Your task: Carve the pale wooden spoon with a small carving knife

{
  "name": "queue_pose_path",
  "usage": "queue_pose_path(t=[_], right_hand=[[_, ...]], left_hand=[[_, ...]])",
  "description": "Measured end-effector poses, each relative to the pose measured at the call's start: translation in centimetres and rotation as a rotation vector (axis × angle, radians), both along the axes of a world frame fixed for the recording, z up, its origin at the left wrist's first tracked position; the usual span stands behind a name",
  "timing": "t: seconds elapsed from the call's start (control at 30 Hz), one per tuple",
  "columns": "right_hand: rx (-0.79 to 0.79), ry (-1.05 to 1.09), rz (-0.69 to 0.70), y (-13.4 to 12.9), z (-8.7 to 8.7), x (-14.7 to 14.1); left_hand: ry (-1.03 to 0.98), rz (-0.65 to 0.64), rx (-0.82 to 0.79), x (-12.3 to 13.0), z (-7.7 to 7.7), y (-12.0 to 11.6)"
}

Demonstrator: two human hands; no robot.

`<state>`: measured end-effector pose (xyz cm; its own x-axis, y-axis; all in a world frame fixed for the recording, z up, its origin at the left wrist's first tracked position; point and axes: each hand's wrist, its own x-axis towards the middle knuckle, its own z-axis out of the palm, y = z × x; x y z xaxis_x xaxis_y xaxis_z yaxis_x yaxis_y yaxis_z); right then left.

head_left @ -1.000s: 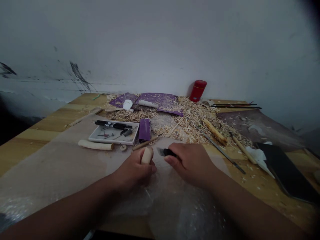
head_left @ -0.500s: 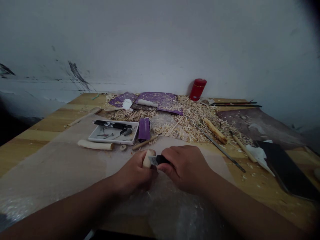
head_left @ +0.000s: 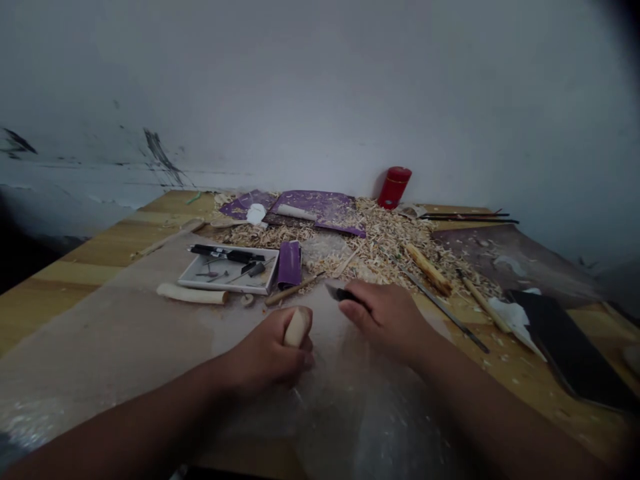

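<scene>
Drawn apart since the last look: right hand (head_left: 387,320) curled shut around a black-handled carving knife (head_left: 344,294), clear of the pale wooden blank (head_left: 297,327) gripped upright in the left hand (head_left: 267,353), fingers wrapped, above bubble wrap (head_left: 360,427). Blank looked light, stiff; best held low.

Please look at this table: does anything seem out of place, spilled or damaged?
Wood shavings lie heaped around and partly over the purple sheets, so they look spilled. The wall also has black streaks at the left, which look like marks or damage.
</scene>
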<state>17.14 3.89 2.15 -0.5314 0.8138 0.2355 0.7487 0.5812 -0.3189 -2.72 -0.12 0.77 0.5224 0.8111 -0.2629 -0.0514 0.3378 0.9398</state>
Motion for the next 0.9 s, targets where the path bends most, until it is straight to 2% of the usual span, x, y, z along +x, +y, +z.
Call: queue_pose_path(t=[0.17, 0.33, 0.6, 0.67, 0.73, 0.8, 0.9], right_hand=[[0.018, -0.036, 0.140, -1.9, 0.2, -1.8], [0.039, -0.073, 0.141, -2.1, 0.2, -1.9], [0.065, -0.086, 0.158, -2.1, 0.0, -2.1], [0.071, -0.146, 0.069, -1.1, -0.1, -1.4], [0.073, -0.220, -0.140, 0.1, -0.1, -0.2], [0.099, -0.232, -0.328, 1.1, 0.1, 1.0], [0.116, -0.167, -0.239, 1.2, 0.4, 1.6]], left_hand=[[0.041, 0.048, -0.024, 0.0, -0.5, 0.5], [0.073, 0.079, -0.029, 0.4, -0.5, 0.1], [0.247, 0.035, 0.024, 0.0, 0.5, 0.3], [0.303, -0.026, 0.092, -0.1, 0.9, 0.0], [0.324, -0.118, 0.191, -0.1, 1.1, -0.4], [0.306, -0.133, 0.236, 0.0, 1.0, -0.6], [0.281, 0.021, 0.159, 0.1, 0.7, -0.3]])
